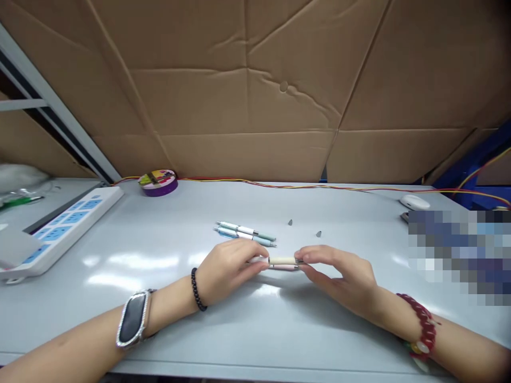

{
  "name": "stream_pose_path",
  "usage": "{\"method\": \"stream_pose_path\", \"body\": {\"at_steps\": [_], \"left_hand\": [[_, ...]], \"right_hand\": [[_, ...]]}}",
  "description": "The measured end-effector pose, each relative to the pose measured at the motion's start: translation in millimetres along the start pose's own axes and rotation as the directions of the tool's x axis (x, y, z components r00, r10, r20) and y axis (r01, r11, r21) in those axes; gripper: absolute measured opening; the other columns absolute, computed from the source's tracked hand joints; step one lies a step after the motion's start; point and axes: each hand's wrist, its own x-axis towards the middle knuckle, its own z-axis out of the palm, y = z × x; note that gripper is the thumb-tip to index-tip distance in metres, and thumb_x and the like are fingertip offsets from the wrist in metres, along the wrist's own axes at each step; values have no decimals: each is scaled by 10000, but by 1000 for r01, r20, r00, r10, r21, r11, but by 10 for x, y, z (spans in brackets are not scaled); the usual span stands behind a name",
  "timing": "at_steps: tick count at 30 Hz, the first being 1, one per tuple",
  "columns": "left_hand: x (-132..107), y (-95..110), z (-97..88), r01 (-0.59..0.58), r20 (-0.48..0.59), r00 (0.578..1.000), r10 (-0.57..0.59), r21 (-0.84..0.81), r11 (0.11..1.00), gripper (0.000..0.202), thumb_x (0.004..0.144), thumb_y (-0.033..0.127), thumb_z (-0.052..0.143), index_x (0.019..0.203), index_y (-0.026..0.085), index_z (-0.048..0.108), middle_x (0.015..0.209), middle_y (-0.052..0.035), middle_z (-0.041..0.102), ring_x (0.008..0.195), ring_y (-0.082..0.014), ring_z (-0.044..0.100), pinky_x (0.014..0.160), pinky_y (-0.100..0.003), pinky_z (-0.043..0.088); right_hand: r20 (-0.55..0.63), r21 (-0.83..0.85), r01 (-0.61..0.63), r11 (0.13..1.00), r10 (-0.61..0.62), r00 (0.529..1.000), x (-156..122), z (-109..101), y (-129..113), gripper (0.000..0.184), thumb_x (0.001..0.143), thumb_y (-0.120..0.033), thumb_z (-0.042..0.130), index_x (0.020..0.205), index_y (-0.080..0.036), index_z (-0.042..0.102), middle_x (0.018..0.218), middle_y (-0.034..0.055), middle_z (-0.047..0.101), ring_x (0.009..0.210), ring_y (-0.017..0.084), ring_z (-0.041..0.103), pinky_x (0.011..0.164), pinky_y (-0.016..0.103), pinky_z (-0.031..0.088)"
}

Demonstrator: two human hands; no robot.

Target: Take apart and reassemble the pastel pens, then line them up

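A cream and white pen (pixel 282 260) lies level between my two hands, just above the grey tabletop. My left hand (pixel 235 268) pinches its white end between thumb and fingers. At the other end, the thumb and fingertips of my right hand (pixel 339 274) close on the metal part. A pink pen (pixel 285 267) shows right behind or beneath it, partly covered by the hands. Farther back lie a green and white pen (pixel 243 229) and a blue and white pen (pixel 247 236), side by side. Two small grey cone-like pieces, one nearer the back (pixel 290 222), sit to their right.
A white power strip (pixel 75 223) runs along the left. At the back left stands a round purple tape or tin (pixel 158 183). Red and yellow wires (pixel 279 186) trail along the rear edge before a cardboard wall (pixel 239 96). A white mouse-like object (pixel 415 202) rests at the right.
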Motion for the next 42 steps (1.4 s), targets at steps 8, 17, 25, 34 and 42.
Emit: {"method": "stream_pose_path", "body": {"at_steps": [8, 17, 25, 34, 42], "left_hand": [[-33, -12, 49, -58, -52, 997, 63, 94, 994, 72, 859, 196, 470, 856, 184, 540, 815, -12, 584, 647, -105, 536, 537, -190, 401], [-9, 56, 3, -31, 74, 997, 27, 61, 998, 245, 928, 225, 314, 977, 179, 549, 828, -38, 576, 695, -130, 537, 613, -223, 430], [-14, 24, 24, -15, 50, 999, 12, 59, 998, 181, 928, 266, 375, 917, 186, 538, 813, 0, 624, 716, -124, 570, 645, -225, 439], [-40, 68, 40, -61, 28, 998, 57, 186, 981, 230, 919, 319, 379, 1002, 191, 550, 855, -36, 601, 708, -133, 571, 607, -221, 445], [-38, 119, 20, -59, 36, 998, 52, 209, 976, 316, 940, 244, 259, 909, 179, 567, 740, -13, 602, 638, -137, 526, 565, -233, 392]], "right_hand": [[52, 2, 8, 1000, -8, 999, 24, -17, -53, 184, 812, -110, 540, 953, -228, 553, 831, 4, 693, 751, 124, 670, 675, 218, 568], [44, -8, 15, 1000, -14, 999, 21, -8, -43, 200, 809, -95, 540, 959, -227, 545, 830, -3, 688, 758, 117, 666, 685, 214, 564], [82, 32, 51, 998, -54, 995, -6, -5, -65, 211, 809, -81, 539, 974, -213, 530, 850, 8, 684, 790, 114, 657, 701, 198, 552], [43, 40, 39, 998, -41, 998, -31, 29, -24, 207, 790, -80, 575, 956, -197, 539, 878, 20, 687, 827, 117, 653, 735, 204, 543], [43, 49, 38, 998, -40, 998, -2, 16, -48, 193, 794, -67, 563, 941, -190, 535, 872, 26, 685, 844, 115, 652, 749, 194, 538]]}}
